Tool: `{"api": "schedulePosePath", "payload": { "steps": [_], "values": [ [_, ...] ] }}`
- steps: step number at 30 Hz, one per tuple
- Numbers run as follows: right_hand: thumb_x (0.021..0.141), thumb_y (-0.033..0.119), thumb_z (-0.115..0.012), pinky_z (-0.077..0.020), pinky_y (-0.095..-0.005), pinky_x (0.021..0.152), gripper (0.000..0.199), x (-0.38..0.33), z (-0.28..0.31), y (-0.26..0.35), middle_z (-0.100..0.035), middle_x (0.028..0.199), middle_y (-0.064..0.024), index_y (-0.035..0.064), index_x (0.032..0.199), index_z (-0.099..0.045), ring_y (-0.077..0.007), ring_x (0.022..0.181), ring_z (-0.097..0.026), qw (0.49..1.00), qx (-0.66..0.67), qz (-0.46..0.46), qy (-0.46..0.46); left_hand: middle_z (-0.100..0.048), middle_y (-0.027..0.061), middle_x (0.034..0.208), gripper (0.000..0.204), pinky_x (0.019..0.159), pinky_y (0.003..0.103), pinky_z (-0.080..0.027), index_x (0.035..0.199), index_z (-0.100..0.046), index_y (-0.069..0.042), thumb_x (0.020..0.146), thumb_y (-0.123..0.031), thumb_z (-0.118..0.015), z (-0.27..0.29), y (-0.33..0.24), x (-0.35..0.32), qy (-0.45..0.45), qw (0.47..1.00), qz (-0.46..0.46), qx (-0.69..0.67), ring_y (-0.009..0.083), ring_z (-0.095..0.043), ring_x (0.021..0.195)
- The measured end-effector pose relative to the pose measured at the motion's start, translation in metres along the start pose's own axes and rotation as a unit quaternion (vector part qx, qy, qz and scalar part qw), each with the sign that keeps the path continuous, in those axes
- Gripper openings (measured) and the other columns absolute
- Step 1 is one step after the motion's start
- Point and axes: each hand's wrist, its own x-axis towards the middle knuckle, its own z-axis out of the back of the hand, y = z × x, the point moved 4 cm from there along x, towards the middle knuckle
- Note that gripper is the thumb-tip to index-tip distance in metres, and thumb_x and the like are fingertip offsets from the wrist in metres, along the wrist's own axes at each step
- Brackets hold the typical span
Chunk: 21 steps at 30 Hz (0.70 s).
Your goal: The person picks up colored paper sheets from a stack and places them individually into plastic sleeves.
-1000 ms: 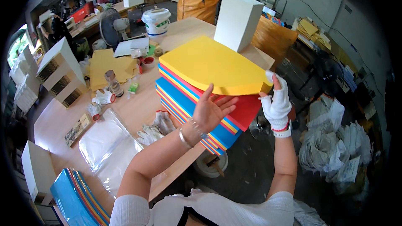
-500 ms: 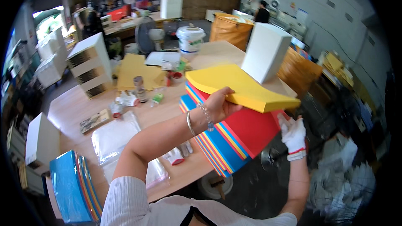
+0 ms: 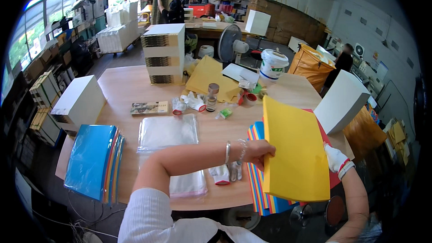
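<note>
A: While the head view looks down, bare left hand (image 3: 257, 151) closed on the near-left edge of a thick yellow sheet stack (image 3: 294, 150), fingers curled over it, bracelets on the wrist.

B: Right side?

A: White-gloved right hand (image 3: 335, 158) pressed to the stack's opposite edge; grip mostly hidden behind the sheets, cannot tell how it closes. Stack tilted up between both hands.

B: Beneath it?

A: Striped pile of multicoloured sheets (image 3: 257, 184) on the wooden table (image 3: 126, 87), red sheet uppermost, directly below the held stack. Just left of the left wrist, a loose white glove (image 3: 221, 174); beyond that, clear plastic sleeves (image 3: 168, 131).
</note>
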Motion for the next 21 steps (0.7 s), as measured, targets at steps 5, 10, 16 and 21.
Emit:
{"api": "schedulePosePath", "payload": {
  "steps": [5, 10, 16, 21],
  "values": [
    [0.092, 0.037, -0.035, -0.0473, -0.0366, 0.072, 0.041, -0.013, -0.01, 0.003, -0.061, 0.091, -0.0153, 0.0051, 0.111, -0.052, -0.0281, 0.086, -0.058, 0.931, -0.324, 0.125, -0.11, -0.06, 0.0151, 0.088, 0.032, 0.057, 0.032, -0.056, 0.104, -0.044, 0.006, 0.082, -0.016, -0.05, -0.021, 0.011, -0.019, -0.071, 0.992, -0.051, 0.093, 0.0219, -0.064, 0.075],
    [0.094, 0.031, -0.03, -0.0461, -0.0425, 0.068, 0.034, -0.045, -0.027, 0.002, -0.058, 0.089, -0.0164, 0.0114, 0.109, -0.052, -0.0314, 0.079, -0.056, 0.709, -0.6, 0.259, -0.265, -0.057, 0.0081, 0.097, 0.042, 0.071, 0.027, -0.051, 0.115, -0.038, 0.006, 0.084, -0.016, -0.056, -0.051, 0.071, -0.046, -0.04, 0.972, -0.228, 0.034, 0.0133, -0.058, 0.09],
    [0.088, 0.039, -0.046, -0.0474, -0.0365, 0.073, 0.045, -0.11, -0.078, -0.031, -0.061, 0.09, -0.0204, -0.0004, 0.108, -0.054, -0.0335, 0.088, -0.058, 0.664, -0.611, 0.258, -0.345, -0.027, 0.0092, 0.139, 0.078, 0.105, 0.038, -0.019, 0.139, -0.01, -0.008, 0.071, 0.005, -0.045, -0.089, 0.172, -0.129, 0.231, 0.882, -0.246, -0.328, 0.022, -0.025, 0.13],
    [0.081, 0.04, -0.056, -0.0463, -0.0412, 0.064, 0.044, -0.185, -0.151, -0.11, -0.06, 0.081, -0.0229, -0.0016, 0.093, -0.056, -0.0397, 0.078, -0.058, 0.614, -0.62, 0.329, -0.361, -0.025, 0.0096, 0.142, 0.08, 0.107, 0.036, -0.016, 0.138, -0.02, -0.007, 0.061, 0.01, -0.038, -0.074, 0.267, -0.184, 0.284, 0.918, -0.206, -0.185, 0.021, -0.023, 0.131]
  ]
}}
